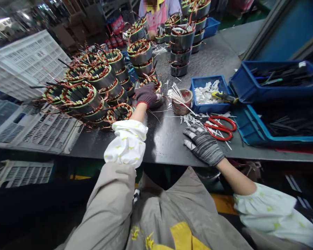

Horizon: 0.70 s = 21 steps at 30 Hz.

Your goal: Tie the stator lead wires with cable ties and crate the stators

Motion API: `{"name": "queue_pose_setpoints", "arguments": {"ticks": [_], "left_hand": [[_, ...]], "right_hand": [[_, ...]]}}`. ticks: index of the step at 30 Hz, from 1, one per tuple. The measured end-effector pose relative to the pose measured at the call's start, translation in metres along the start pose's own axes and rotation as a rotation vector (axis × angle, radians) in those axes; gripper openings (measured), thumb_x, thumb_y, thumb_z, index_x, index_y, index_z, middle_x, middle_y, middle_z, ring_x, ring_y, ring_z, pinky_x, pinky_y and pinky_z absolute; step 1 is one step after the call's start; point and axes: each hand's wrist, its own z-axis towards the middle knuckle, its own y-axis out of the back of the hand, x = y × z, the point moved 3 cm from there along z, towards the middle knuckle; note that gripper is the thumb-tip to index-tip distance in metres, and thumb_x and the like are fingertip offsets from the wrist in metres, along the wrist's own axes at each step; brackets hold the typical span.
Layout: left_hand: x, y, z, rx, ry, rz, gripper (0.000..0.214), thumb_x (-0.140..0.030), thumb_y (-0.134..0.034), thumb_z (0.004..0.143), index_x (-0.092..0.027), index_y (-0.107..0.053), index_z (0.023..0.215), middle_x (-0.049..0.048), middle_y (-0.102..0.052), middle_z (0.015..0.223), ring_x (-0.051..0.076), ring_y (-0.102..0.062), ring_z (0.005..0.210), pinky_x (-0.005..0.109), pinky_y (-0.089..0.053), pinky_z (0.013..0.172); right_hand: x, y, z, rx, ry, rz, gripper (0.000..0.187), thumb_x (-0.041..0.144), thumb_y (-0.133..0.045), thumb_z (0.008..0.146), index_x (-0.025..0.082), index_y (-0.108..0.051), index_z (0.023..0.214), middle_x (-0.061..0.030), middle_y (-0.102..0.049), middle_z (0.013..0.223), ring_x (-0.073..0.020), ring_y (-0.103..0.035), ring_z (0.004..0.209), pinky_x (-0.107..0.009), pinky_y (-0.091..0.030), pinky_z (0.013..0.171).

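As logged in the head view, the left hand (pixel 147 95), maroon-gloved, lies over a wound stator (pixel 158 84) at table centre, right of the stacked stators (pixel 109 78). The glove hides much of that stator and its fingertips blur into the windings; grip or mere touch, cannot tell. Right hand (pixel 205 144), grey-gloved: palm down at the near edge, fingers extended, slightly apart, left of red-handled scissors (pixel 225 129), whose blades are hard to make out. Beyond: cable ties (pixel 176 93) in a round tub (pixel 182 108). Far side: a co-worker (pixel 165 17), cut off by the top edge.
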Motion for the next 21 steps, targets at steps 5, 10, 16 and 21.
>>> {"name": "queue_pose_setpoints", "arguments": {"ticks": [5,10,16,21], "left_hand": [[0.011,0.028,-0.058,-0.082,-0.077,-0.043,0.05,-0.055,-0.083,0.076,-0.021,-0.077,0.111,0.0137,-0.08,0.111,0.039,-0.071,0.11,0.052,-0.048,0.103],[-0.011,0.026,-0.18,0.098,-0.328,0.177,0.037,-0.056,-0.08,0.081,-0.025,-0.077,0.1,0.0099,-0.081,0.096,0.041,-0.074,0.102,0.062,-0.041,0.107],[-0.044,-0.01,-0.268,0.168,-0.208,0.178,0.028,-0.042,-0.068,0.094,-0.021,-0.076,0.11,0.0167,-0.08,0.109,0.044,-0.07,0.114,0.068,-0.044,0.104],[-0.043,0.004,-0.298,0.111,-0.187,-0.04,0.046,-0.044,-0.069,0.097,-0.019,-0.068,0.136,0.0179,-0.077,0.127,0.042,-0.068,0.126,0.07,-0.04,0.118]], "right_hand": [[-0.001,0.0,0.002,0.017,-0.014,0.032,0.046,0.04,-0.053,0.104,0.014,-0.073,0.137,-0.0176,-0.07,0.143,-0.0378,-0.062,0.135,-0.059,-0.048,0.119],[0.005,0.012,-0.004,-0.084,-0.063,0.083,0.052,0.043,-0.056,0.103,0.014,-0.066,0.145,-0.0201,-0.065,0.15,-0.0397,-0.056,0.141,-0.064,-0.046,0.119],[0.062,0.022,-0.007,-0.048,0.255,0.073,0.03,0.043,-0.058,0.103,0.036,-0.077,0.126,-0.006,-0.075,0.137,-0.0337,-0.06,0.138,-0.062,-0.039,0.123],[0.042,0.007,0.01,-0.254,-0.258,0.044,0.036,0.037,-0.045,0.105,0.02,-0.078,0.107,-0.0165,-0.075,0.125,-0.036,-0.065,0.124,-0.063,-0.05,0.113]]}}
